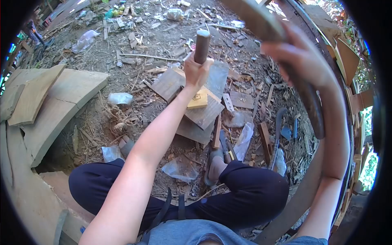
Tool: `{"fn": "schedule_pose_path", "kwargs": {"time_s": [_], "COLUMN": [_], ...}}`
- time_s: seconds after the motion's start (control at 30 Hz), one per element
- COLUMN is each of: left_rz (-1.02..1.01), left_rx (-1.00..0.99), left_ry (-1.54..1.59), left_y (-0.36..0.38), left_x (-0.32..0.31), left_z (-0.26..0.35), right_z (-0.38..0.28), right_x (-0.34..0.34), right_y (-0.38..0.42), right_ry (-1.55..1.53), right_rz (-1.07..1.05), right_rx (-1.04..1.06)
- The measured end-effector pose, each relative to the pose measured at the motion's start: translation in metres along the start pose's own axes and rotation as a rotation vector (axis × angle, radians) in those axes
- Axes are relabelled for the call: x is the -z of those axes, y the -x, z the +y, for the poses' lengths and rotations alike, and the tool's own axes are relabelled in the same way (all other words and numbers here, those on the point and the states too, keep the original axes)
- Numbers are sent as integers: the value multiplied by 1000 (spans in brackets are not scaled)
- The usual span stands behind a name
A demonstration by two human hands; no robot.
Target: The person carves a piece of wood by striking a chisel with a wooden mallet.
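My left hand (196, 72) is closed around an upright, dark round wooden handle (201, 50) with a pale, worn top; its lower end is hidden behind the hand and forearm. Below that hand lies a small yellow wooden block (199, 101) on stacked boards (208, 116). High at the right, my right hand (300, 57) grips a thick, curved wooden club (259, 18), partly smeared by motion. A dark curved length (312, 108) extends down beside the right forearm, apparently part of the same piece.
Large planks (65, 98) are piled at the left. Beside my right foot lie wood strips (264, 139), a curved-blade tool (278, 126) and plastic scraps (244, 141). Wood chips and litter cover the ground. A dark curved edge (326, 45) with wood pieces borders the right side.
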State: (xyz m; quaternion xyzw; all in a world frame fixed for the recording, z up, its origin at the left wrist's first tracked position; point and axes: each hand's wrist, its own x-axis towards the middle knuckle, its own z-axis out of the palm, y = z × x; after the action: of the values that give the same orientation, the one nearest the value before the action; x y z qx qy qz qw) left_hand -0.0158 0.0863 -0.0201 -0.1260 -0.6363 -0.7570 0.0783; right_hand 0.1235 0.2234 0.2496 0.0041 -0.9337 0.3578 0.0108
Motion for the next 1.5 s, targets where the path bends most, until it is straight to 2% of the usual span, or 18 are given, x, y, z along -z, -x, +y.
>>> {"fn": "schedule_pose_path", "kwargs": {"time_s": [0.03, 0.1, 0.17, 0.2, 0.3, 0.37, 0.47, 0.5, 0.53, 0.57, 0.63, 0.7, 0.73, 0.8, 0.97, 1.17, 1.23, 1.5], "left_rz": [-4, -21, -39, -34, -34, -1, -198, -204, -340, -475, -528, -556, -568, -421, -143, 0, 79, -143], "left_rx": [20, -2, 29, 24, -49, -97, 111, 111, 96, 92, 108, 202, 234, 185, 215, 87, 211, 604], "left_ry": [0, 4, -26, -17, -41, -79, -24, -40, 20, 79, 78, 197, 192, 155, 234, 127, 54, 104], "left_y": [3, 4, 3, 3, 3, 5, -2, -7, -13, -17, -31, -34, -31, -26, -11, 0, -12, -92], "left_x": [-1, 2, 4, 3, 0, 4, 12, 17, 20, 24, 29, 26, 21, 9, 7, -6, -6, 6], "left_z": [4, 14, 14, 14, 14, 16, 12, 17, 30, 38, 38, 44, 45, 46, 46, 49, 44, -19], "right_z": [3, 1, 21, 108, 50, 89, 191, 265, 269, 318, 332, 382, 383, 388, 213, 183, 182, 185], "right_x": [9, 2, -24, -48, -32, -57, -116, -144, -150, -176, -188, -213, -218, -231, -240, -298, -299, -304], "right_y": [-7, -4, -12, -47, -6, 7, 32, 40, 56, 71, 87, 102, 100, 81, 2, -19, -18, -18], "right_ry": [-144, -83, 86, 479, -61, -255, -247, 34, -47, 62, 3, 300, 322, 536, 350, 211, 186, 196], "right_rz": [-3, 220, 68, 280, -167, -4, 271, 406, 257, 326, 105, 114, 89, 367, 179, 198, 198, 274], "right_rx": [133, 114, 158, 761, -37, -143, -262, 16, -307, -212, -656, -517, -515, -138, 232, 84, 62, 109]}}
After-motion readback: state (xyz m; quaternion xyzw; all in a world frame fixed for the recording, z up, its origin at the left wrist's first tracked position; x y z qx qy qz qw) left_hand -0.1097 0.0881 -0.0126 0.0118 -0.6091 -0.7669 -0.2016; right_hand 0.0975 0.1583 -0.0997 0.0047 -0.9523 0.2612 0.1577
